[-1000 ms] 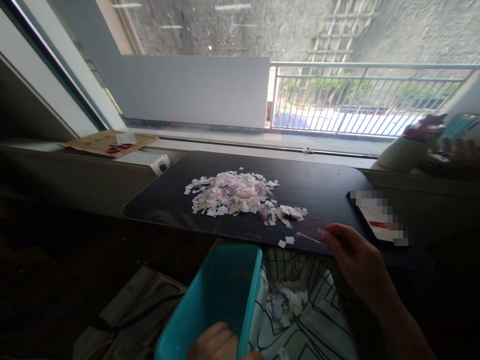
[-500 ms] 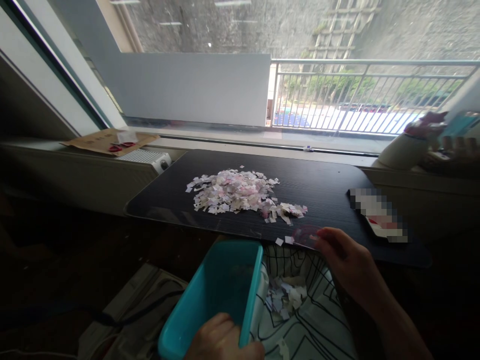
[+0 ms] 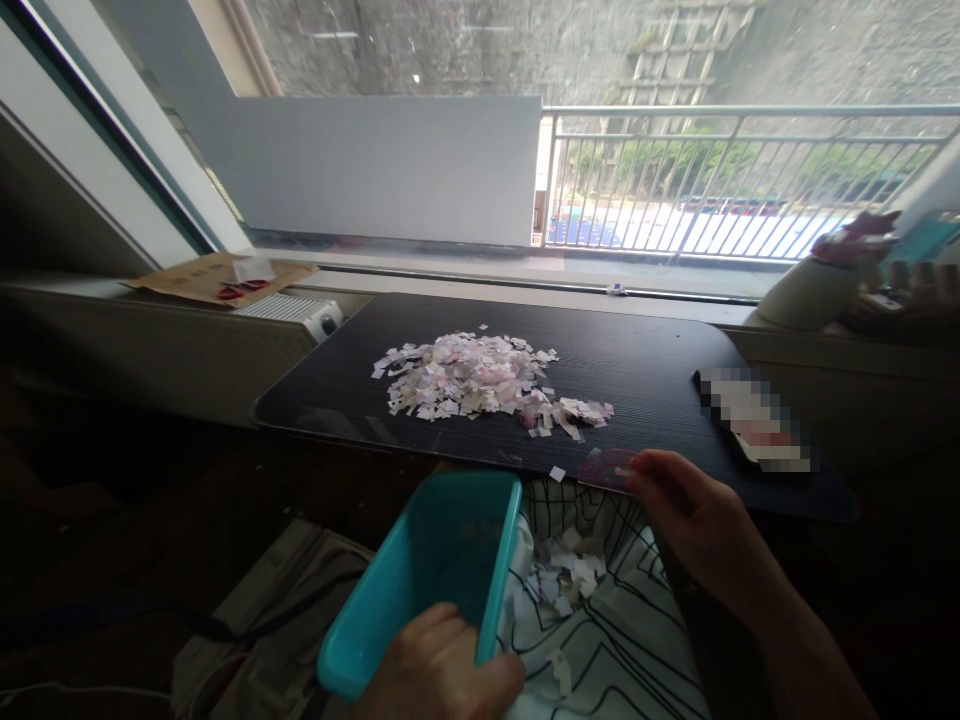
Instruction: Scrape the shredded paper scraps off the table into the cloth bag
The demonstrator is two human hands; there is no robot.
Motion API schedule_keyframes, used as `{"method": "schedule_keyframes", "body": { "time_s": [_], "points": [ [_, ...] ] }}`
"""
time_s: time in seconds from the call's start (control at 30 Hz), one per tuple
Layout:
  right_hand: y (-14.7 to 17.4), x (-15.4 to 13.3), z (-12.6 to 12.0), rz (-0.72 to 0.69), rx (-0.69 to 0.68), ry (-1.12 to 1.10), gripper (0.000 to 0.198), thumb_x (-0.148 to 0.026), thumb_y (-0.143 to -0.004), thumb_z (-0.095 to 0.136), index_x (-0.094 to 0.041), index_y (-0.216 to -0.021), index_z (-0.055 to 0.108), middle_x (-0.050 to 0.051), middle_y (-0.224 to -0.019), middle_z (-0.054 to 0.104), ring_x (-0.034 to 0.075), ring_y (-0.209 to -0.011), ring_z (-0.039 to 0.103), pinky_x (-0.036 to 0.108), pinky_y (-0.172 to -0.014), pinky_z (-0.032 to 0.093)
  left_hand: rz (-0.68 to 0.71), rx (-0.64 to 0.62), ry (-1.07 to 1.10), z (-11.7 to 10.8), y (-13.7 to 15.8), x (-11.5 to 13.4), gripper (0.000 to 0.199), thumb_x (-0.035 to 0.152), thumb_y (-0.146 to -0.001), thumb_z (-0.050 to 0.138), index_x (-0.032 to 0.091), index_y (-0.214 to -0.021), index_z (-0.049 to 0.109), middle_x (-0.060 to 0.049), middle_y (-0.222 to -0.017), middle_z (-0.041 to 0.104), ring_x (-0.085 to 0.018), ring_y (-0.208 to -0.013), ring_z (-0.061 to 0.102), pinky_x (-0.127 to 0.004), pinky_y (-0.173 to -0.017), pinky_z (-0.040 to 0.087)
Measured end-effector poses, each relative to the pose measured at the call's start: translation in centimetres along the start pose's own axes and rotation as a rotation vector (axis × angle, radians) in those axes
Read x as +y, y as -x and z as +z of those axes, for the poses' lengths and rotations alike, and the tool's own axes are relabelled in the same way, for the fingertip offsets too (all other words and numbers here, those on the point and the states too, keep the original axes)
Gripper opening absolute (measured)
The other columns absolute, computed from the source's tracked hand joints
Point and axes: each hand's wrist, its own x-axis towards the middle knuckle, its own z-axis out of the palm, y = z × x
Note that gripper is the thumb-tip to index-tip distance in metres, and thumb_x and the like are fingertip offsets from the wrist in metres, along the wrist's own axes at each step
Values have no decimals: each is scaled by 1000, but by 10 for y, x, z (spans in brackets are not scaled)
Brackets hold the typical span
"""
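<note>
My left hand [image 3: 442,665] is closed over the near rim of a teal plastic bin [image 3: 507,560], which tilts in front of the table edge. Between the thumb and fingers of my right hand [image 3: 679,500] is a thin see-through plastic piece with pink-red markings [image 3: 600,468], held flat at the table's front edge; its exact kind is unclear. One white paper bit [image 3: 557,474] lies just left of it. Farther back on the dark table [image 3: 637,350] rests a heap of cut paper scraps [image 3: 465,375]. More scraps [image 3: 566,570] lie on the white cloth with black lines [image 3: 615,650] below.
A blurred-out flat object [image 3: 754,420] lies at the table's right. On the left sill are a brown paper envelope [image 3: 180,280], red-handled scissors [image 3: 244,289] and a white heater [image 3: 289,310]. A pale figurine [image 3: 806,280] stands at the right. Behind is a large window.
The plastic piece in my right hand has shifted slightly left along the table edge, over the spot where a second paper bit lay. My left hand stays on the bin. The view has tilted slightly.
</note>
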Motion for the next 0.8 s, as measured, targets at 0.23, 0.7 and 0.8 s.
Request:
{"method": "schedule_keyframes", "body": {
  "time_s": [0.23, 0.7, 0.8],
  "points": [
    [-6, -12, 13, -69, -49, -42, 21, -35, -90, 50, -21, -101, 62, 4, -94, 72, 17, -78, 68, 27, -73, 54, 18, -11, 0, 2, 6, -3, 51, 38, -101, 23, 20, -68, 58, -1, -53, 49, -15, -46, 46, -28, -54, 35],
    [-5, 20, -3, 62, 196, 52, 30, -43, -86, 56, -20, -102, 65, 7, -92, 74, 21, -77, 70, 31, -72, 55, 66, -38, -133, 33, -13, 4, 27, 34, -86, 55, 21, -63, 52, 0, -50, 47, -16, -45, 42, -28, -50, 31],
    [-4, 20, 1, 77, 145, 19, 29, -42, -87, 55, -20, -104, 64, 6, -90, 74, 21, -80, 70, 32, -74, 55, 152, -85, -161, 38, -29, 9, 28, 31, -80, 64, 20, -60, 48, 2, -47, 47, -15, -42, 43, -27, -47, 31]
  ]
}}
